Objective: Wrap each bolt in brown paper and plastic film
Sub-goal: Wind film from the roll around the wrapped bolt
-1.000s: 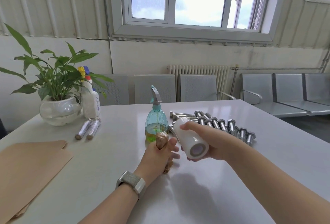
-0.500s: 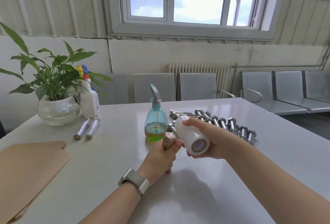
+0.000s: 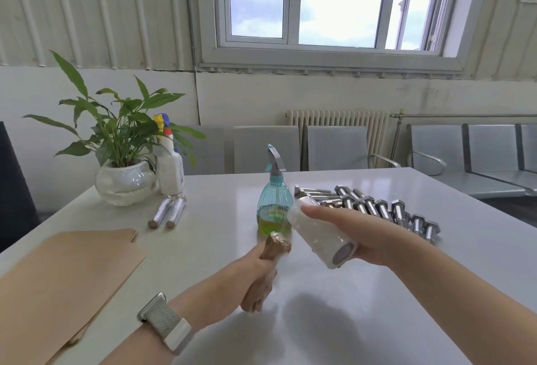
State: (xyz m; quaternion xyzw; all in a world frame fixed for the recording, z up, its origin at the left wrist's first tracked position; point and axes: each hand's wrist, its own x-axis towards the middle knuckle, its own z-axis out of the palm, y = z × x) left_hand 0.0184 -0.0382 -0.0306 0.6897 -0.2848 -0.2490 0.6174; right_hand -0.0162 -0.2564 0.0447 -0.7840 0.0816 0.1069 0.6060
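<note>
Left hand (image 3: 250, 267) fingers curl round paper-wrapped bolt (image 3: 266, 270), held tilted above table (image 3: 363, 321); right hand (image 3: 360, 236) grips film roll (image 3: 318, 236) just beside it. Best to catch film's free end on paper, then roll tight. Bare bolts (image 3: 377, 209) lie behind.

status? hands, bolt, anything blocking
Left hand grips brown-paper-wrapped bolt, raised. Right hand holds white plastic film roll beside it. Teal spray bottle stands just behind; nothing between.
</note>
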